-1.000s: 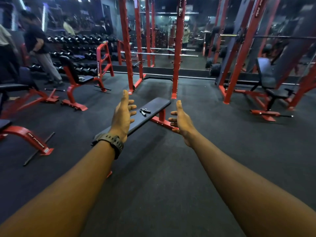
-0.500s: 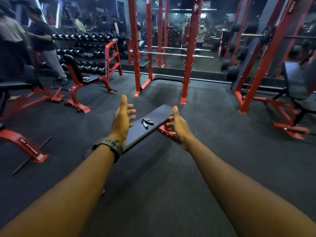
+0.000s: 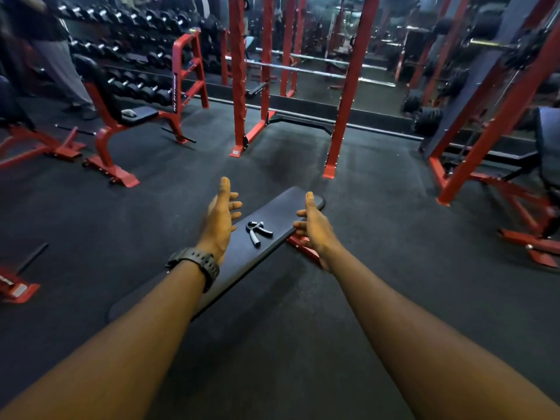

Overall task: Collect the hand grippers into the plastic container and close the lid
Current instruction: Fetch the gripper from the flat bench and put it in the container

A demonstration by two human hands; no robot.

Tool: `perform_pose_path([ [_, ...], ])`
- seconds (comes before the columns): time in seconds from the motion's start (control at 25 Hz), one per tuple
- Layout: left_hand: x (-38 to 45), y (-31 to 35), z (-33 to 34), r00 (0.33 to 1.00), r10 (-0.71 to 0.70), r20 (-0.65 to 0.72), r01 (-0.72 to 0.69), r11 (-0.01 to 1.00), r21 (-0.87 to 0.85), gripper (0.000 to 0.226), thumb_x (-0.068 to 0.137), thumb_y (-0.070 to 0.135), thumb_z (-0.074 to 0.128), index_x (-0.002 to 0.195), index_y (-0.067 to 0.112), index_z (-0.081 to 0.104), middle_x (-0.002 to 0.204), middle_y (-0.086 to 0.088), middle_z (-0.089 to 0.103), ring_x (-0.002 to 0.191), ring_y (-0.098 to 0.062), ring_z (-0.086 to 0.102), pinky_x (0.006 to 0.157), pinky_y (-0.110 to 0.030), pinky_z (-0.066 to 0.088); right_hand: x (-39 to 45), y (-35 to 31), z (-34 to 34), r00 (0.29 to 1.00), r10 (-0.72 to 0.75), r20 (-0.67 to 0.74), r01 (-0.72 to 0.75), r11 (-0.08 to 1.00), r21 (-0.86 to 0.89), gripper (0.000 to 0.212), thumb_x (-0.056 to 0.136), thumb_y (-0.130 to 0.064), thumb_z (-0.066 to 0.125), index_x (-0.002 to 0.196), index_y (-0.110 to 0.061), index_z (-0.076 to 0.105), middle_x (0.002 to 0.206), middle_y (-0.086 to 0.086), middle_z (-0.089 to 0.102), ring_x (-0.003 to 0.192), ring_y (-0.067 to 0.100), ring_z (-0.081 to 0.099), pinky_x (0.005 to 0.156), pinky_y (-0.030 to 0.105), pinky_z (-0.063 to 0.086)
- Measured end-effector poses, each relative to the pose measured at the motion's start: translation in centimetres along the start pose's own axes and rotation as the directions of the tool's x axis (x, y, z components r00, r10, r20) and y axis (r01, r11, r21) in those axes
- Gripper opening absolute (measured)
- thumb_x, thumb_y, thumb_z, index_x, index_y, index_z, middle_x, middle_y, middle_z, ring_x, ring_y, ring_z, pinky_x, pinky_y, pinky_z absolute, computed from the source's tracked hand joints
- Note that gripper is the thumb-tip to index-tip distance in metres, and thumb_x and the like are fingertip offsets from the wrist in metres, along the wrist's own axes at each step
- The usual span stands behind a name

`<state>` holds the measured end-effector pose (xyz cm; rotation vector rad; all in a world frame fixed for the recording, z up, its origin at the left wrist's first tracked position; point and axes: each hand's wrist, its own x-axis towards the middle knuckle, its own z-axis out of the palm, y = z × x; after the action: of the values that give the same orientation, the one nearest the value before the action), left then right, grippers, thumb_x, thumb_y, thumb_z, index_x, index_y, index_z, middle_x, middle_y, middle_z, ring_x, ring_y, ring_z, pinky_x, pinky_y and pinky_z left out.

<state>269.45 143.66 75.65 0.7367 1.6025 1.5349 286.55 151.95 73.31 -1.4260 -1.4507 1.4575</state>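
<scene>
Hands spread wide and empty, left (image 3: 219,218) and right (image 3: 315,227), either side of hand gripper (image 3: 257,230) lying flat on dark padded worktop (image 3: 285,207).

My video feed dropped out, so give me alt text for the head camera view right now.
Both bare hands reach forward, open and empty, the left hand and right hand on either side of a hand gripper lying on a flat black bench in a gym. Red racks and a dumbbell rack stand behind; no plastic container is visible.
</scene>
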Motion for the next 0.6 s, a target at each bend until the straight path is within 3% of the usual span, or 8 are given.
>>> perform_pose_path([
  [0.12, 7.0, -0.5, 0.6, 0.999, -0.049, 0.0, 0.049, 0.999, 0.003, 0.073, 0.097, 0.07, 0.028, 0.137, 0.015, 0.056, 0.135, -0.007, 0.06, 0.124, -0.027, 0.058, 0.105, -0.046, 0.044, 7.2, -0.3, 1.6, 0.999, 0.039, 0.021, -0.039, 0.999, -0.027, 0.077, 0.087, -0.08, 0.026, 0.118, -0.018, 0.061, 0.11, 0.008, 0.067, 0.093, 0.022, 0.062, 0.089, 0.041, 0.053],
  [0.28, 16.4, -2.6, 1.6, 0.994, -0.107, -0.032, 0.107, 0.994, 0.01, 0.072, 0.098, 0.068, 0.027, 0.137, 0.015, 0.056, 0.135, -0.007, 0.06, 0.125, -0.027, 0.058, 0.107, -0.048, 0.044, 17.6, 1.4, 3.8, 0.995, 0.092, 0.047, -0.087, 0.992, -0.096, 0.081, 0.089, -0.078, 0.024, 0.127, -0.015, 0.059, 0.104, 0.003, 0.066, 0.092, 0.021, 0.059, 0.099, 0.047, 0.047],
  [0.48, 28.2, -7.4, 3.3, 0.973, -0.21, -0.095, 0.21, 0.978, -0.007, 0.067, 0.099, 0.067, 0.029, 0.131, 0.017, 0.059, 0.135, -0.008, 0.062, 0.123, -0.027, 0.059, 0.108, -0.05, 0.044, 30.5, 5.4, 6.6, 0.979, 0.183, 0.087, -0.164, 0.968, -0.188, 0.067, 0.092, -0.074, 0.022, 0.104, -0.022, 0.061, 0.107, 0.004, 0.066, 0.102, 0.024, 0.059, 0.103, 0.054, 0.045],
  [0.6, 34.9, -11.2, 4.1, 0.955, -0.275, -0.112, 0.276, 0.961, -0.005, 0.066, 0.099, 0.065, 0.029, 0.13, 0.016, 0.06, 0.133, -0.008, 0.063, 0.122, -0.025, 0.061, 0.105, -0.048, 0.046, 37.8, 8.5, 9.0, 0.959, 0.267, 0.095, -0.234, 0.935, -0.266, 0.073, 0.093, -0.073, 0.022, 0.114, -0.016, 0.063, 0.123, 0.014, 0.065, 0.116, 0.033, 0.058, 0.104, 0.053, 0.043],
])
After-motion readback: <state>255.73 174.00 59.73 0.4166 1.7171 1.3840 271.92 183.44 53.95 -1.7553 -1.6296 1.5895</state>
